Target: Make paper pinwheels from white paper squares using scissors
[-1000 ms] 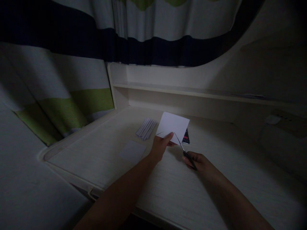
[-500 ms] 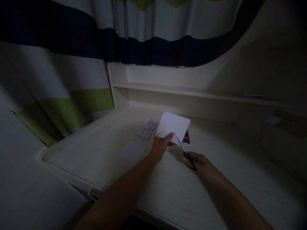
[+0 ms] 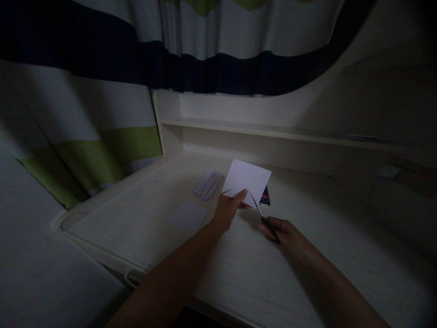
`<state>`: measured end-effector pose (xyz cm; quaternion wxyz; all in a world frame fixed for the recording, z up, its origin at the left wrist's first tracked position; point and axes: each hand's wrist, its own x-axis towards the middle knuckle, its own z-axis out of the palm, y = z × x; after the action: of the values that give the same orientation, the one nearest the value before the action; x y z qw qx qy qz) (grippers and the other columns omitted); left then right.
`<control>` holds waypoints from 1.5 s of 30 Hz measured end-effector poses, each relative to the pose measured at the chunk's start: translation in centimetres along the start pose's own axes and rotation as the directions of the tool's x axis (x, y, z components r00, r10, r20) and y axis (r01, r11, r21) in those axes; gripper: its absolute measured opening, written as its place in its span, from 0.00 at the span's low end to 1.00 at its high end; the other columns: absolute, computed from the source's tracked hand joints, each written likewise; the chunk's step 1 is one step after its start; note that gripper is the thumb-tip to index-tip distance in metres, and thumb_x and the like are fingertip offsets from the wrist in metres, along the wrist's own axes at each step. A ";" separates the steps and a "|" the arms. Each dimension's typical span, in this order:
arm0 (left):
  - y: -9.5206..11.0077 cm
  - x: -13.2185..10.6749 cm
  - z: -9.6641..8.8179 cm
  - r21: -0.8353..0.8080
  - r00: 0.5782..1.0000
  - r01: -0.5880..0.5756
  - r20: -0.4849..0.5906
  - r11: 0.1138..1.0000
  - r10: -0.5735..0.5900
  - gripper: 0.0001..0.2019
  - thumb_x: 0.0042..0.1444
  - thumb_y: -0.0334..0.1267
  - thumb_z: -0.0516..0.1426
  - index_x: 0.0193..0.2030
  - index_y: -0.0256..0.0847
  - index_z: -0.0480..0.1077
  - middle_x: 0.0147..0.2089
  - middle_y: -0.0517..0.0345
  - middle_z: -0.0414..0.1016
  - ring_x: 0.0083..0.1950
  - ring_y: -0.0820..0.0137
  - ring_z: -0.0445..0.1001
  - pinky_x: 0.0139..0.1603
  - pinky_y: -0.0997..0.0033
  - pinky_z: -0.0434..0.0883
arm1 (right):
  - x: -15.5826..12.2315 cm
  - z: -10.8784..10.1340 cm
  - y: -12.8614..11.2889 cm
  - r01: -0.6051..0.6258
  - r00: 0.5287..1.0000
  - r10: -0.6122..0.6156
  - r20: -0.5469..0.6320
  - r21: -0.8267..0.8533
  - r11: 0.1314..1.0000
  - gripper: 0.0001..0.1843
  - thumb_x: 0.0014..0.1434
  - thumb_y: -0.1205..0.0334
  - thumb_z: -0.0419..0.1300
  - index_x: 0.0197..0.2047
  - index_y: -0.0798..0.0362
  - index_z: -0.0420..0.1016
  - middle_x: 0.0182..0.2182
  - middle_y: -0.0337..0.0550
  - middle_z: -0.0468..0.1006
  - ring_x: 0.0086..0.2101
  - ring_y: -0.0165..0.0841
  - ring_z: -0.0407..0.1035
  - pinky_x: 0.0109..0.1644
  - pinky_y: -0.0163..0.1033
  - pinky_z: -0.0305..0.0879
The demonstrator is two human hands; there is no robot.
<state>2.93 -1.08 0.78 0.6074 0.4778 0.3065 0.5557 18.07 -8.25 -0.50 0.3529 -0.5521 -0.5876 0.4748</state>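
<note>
And here we are in someone's home, by the look of it, a dim desk corner! Look at that heavy fabric curtain [image 3: 211, 73] in navy, white and green bands, hanging right behind a pale, wood-grained tabletop [image 3: 146, 214]. One long, narrow white shelf [image 3: 252, 128] runs along its back; a small, curved pale handle [image 3: 128, 275] sits below the front edge.

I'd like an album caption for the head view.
Left grip holds a white paper square; right grip holds scissors at one corner, over the desk.
</note>
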 end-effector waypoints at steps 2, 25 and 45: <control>-0.1 0.0 -0.1 0.003 1.000 -0.007 0.006 1.000 0.007 0.16 0.42 0.45 0.60 0.35 0.35 0.72 0.35 0.51 0.76 0.28 0.72 0.72 0.28 0.73 0.70 | 0.1 -0.1 0.2 0.004 1.000 -0.004 -0.001 -0.011 1.000 0.21 0.45 0.46 0.59 0.19 0.52 0.55 0.15 0.30 0.53 0.18 0.23 0.46 0.21 0.33 0.41; 0.5 -0.2 0.2 -0.062 1.000 0.014 0.021 0.998 -0.013 0.17 0.42 0.43 0.60 0.38 0.35 0.71 0.38 0.51 0.75 0.32 0.70 0.73 0.28 0.74 0.71 | 0.2 0.0 0.0 0.025 1.000 -0.024 0.004 -0.042 0.999 0.22 0.44 0.45 0.59 0.19 0.52 0.54 0.15 0.30 0.52 0.18 0.22 0.46 0.21 0.33 0.42; -0.5 0.8 -0.6 -0.271 0.995 0.010 -0.088 0.963 -0.035 0.19 0.39 0.41 0.62 0.38 0.35 0.69 0.31 0.56 0.74 0.28 0.73 0.72 0.27 0.74 0.69 | 0.6 -2.4 0.5 -0.109 0.939 0.026 -0.343 -0.225 0.968 0.17 0.42 0.46 0.57 0.24 0.51 0.62 0.18 0.39 0.68 0.21 0.31 0.62 0.24 0.35 0.53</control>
<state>2.79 -0.12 0.23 0.6583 0.3609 0.2610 0.6069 20.37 -7.29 -0.35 0.3622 -0.6840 -0.5521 0.3102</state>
